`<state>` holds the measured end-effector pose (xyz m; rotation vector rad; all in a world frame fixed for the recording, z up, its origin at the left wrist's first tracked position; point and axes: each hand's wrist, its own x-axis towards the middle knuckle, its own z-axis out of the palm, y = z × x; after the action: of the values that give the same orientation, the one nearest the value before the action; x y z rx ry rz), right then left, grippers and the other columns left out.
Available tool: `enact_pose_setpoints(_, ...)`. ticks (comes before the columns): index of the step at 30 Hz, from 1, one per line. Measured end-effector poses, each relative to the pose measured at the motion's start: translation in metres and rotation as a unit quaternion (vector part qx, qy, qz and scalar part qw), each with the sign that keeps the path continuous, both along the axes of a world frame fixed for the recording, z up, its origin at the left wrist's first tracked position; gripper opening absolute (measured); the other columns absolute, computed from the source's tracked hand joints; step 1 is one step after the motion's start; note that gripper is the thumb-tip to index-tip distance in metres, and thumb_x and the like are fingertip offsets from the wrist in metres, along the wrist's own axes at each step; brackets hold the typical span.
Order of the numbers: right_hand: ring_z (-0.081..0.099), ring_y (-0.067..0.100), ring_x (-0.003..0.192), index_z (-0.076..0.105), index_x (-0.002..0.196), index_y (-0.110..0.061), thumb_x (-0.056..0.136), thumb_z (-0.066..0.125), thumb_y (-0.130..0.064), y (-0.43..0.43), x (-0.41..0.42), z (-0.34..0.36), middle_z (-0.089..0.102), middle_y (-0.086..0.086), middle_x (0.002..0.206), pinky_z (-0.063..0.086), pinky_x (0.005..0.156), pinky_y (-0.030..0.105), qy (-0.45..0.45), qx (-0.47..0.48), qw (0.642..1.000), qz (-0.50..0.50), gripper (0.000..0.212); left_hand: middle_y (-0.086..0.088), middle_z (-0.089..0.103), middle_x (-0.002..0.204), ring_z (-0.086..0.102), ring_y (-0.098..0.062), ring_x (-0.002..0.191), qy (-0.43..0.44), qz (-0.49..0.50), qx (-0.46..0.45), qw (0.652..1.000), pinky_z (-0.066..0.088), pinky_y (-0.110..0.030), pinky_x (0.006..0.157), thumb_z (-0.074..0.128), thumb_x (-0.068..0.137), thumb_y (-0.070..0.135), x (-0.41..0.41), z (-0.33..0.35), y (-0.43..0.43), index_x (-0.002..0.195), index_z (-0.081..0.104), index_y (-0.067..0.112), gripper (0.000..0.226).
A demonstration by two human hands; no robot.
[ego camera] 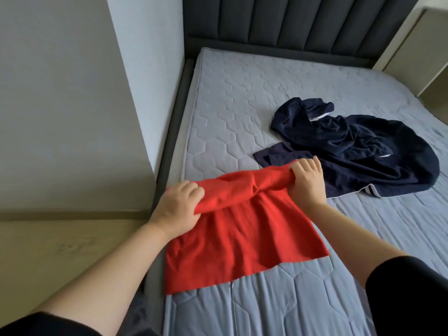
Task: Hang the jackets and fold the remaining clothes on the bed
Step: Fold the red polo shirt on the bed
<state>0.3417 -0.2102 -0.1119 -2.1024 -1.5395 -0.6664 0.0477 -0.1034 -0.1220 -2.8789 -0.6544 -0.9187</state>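
Observation:
A red garment (237, 241) lies on the grey quilted mattress (242, 98) near its left edge, its far end lifted and bunched. My left hand (175, 206) grips the left side of that raised fold. My right hand (308, 180) grips the right side of the same fold, fingers curled over the cloth. A crumpled dark navy garment (358, 151) with thin white trim lies in a heap just beyond my right hand, apart from the red one.
A dark padded headboard (303, 20) stands at the far end of the bed. A white wall (72, 93) and pale wood floor (60, 251) run along the left side. A light cabinet (421, 44) stands at the far right.

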Motion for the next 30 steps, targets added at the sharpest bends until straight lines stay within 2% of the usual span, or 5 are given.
enact_pose_setpoints(7, 0.056, 0.034, 0.071, 0.059, 0.072, 0.000, 0.070, 0.035, -0.003, -0.086, -0.024, -0.048, 0.057, 0.014, 0.075, 0.035, 0.097, 0.057, 0.019, 0.018, 1.000, 0.013, 0.024, -0.001, 0.054, 0.065, 0.054, -0.021, 0.058, 0.181, -0.103, 0.006, 0.978, 0.043, -0.028, 0.049, 0.079, 0.041, 0.017, -0.009, -0.009, -0.052, 0.069, 0.055, 0.014, 0.037)
enact_pose_setpoints(14, 0.057, 0.035, 0.067, 0.062, 0.071, -0.002, 0.040, 0.075, 0.005, -0.127, -0.039, -0.080, 0.057, 0.012, 0.073, 0.040, 0.082, 0.042, 0.046, -0.142, 0.989, 0.016, 0.034, -0.004, 0.059, 0.099, 0.054, -0.027, 0.095, 0.428, -0.074, -0.131, 0.891, 0.040, -0.035, 0.075, 0.055, 0.081, 0.021, 0.000, -0.029, -0.081, 0.097, 0.051, 0.015, 0.018)
enact_pose_setpoints(18, 0.058, 0.034, 0.066, 0.063, 0.065, -0.003, 0.064, 0.045, -0.010, -0.129, -0.051, -0.076, 0.061, 0.012, 0.069, 0.043, 0.086, 0.042, 0.134, -0.140, 0.981, 0.025, 0.019, 0.007, 0.050, 0.063, 0.049, -0.018, 0.068, 0.324, 0.040, -0.364, 0.872, 0.033, -0.029, 0.057, 0.044, 0.086, 0.062, 0.004, -0.028, -0.080, 0.060, 0.046, 0.019, 0.050)
enact_pose_setpoints(22, 0.051, 0.036, 0.063, 0.043, 0.062, -0.009, 0.089, 0.041, -0.019, -0.096, -0.045, -0.065, 0.053, 0.016, 0.061, 0.031, 0.059, 0.035, 0.282, -0.077, 0.948, -0.124, 0.029, -0.011, 0.066, 0.083, 0.061, -0.033, 0.085, 0.038, 0.254, -0.370, 0.893, 0.038, -0.031, 0.064, 0.050, 0.091, 0.032, 0.002, -0.024, -0.047, 0.072, 0.058, 0.013, 0.028)
enact_pose_setpoints(30, 0.053, 0.034, 0.109, 0.057, 0.104, 0.000, 0.089, 0.051, -0.024, -0.014, 0.011, -0.058, 0.058, 0.022, 0.116, 0.040, 0.089, 0.037, 0.461, -0.043, 0.849, -0.255, 0.029, -0.028, 0.062, 0.107, 0.056, -0.040, 0.104, -0.080, 0.399, -0.556, 0.725, 0.040, -0.036, 0.080, 0.051, 0.092, 0.035, -0.012, -0.051, 0.010, 0.096, 0.063, -0.008, 0.045)
